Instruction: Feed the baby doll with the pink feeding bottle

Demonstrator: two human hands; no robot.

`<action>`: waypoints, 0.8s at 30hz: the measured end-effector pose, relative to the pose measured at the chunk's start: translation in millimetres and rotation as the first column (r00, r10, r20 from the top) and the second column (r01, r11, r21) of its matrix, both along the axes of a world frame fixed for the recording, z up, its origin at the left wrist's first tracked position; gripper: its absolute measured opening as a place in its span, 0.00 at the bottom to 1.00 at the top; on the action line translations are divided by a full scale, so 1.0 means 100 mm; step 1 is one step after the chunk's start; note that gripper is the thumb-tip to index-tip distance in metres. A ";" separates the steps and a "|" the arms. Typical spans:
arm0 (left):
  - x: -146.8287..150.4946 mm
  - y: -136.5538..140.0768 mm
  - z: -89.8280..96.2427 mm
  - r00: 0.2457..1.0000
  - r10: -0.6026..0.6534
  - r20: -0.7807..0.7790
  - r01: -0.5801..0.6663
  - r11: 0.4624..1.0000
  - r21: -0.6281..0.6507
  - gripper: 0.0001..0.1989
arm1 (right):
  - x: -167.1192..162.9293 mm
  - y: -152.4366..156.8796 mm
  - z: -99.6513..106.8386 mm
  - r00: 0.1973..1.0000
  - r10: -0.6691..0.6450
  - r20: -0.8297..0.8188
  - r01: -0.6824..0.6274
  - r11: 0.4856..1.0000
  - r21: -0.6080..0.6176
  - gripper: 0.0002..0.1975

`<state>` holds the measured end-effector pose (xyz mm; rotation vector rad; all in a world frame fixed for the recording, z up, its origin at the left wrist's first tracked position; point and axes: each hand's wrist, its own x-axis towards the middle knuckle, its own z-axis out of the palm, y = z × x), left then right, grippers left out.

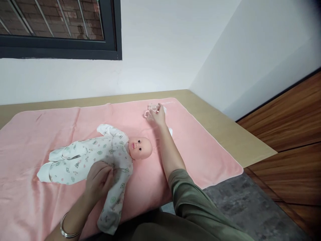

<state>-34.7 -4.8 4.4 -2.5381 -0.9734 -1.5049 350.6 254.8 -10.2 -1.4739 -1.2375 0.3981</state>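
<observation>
A baby doll (141,148) lies on its back on a pink blanket (200,157), head to the right, dressed in a white patterned romper (100,147). My left hand (99,179) is over the near side of the doll's chest, fingers curled together; whatever they may hold is hidden. Farther back, my right hand (158,116) grips a small clear cup with pink handles (151,107) just beyond the doll's head. Part of a white item (171,131) shows beside my right forearm, too covered to name.
The blanket covers much of a light wooden tabletop (208,115). White walls rise behind and to the right, with a dark-framed window (110,26) at upper left. Wood-grain panels (296,134) stand at the right, above a grey floor (235,201).
</observation>
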 end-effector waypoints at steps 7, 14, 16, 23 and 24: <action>0.07 -0.06 0.04 0.998 -0.043 -0.039 0.039 0.995 -0.092 0.07 | -0.02 -0.78 0.99 0.997 -0.079 0.010 0.071 0.940 0.334 0.30; 0.05 -0.11 0.03 0.999 -0.017 -0.030 0.012 0.986 -0.164 0.05 | -0.40 -1.46 1.02 0.993 0.091 0.071 -0.108 0.955 0.276 0.17; 0.05 -0.11 -0.01 1.000 0.017 -0.006 -0.018 0.985 -0.169 0.06 | -0.42 -1.38 0.64 0.985 0.122 -0.125 -0.118 0.992 0.045 0.15; 0.05 -0.07 -0.05 0.997 0.024 0.071 -0.012 0.987 -0.161 0.08 | -0.46 -1.38 -0.26 0.864 -0.043 -0.502 -0.112 0.955 -0.275 0.18; 0.06 -0.07 -0.04 0.998 0.025 0.063 -0.015 0.987 -0.160 0.08 | -0.49 -1.39 -0.29 0.864 0.020 -0.503 -0.170 0.952 -0.254 0.19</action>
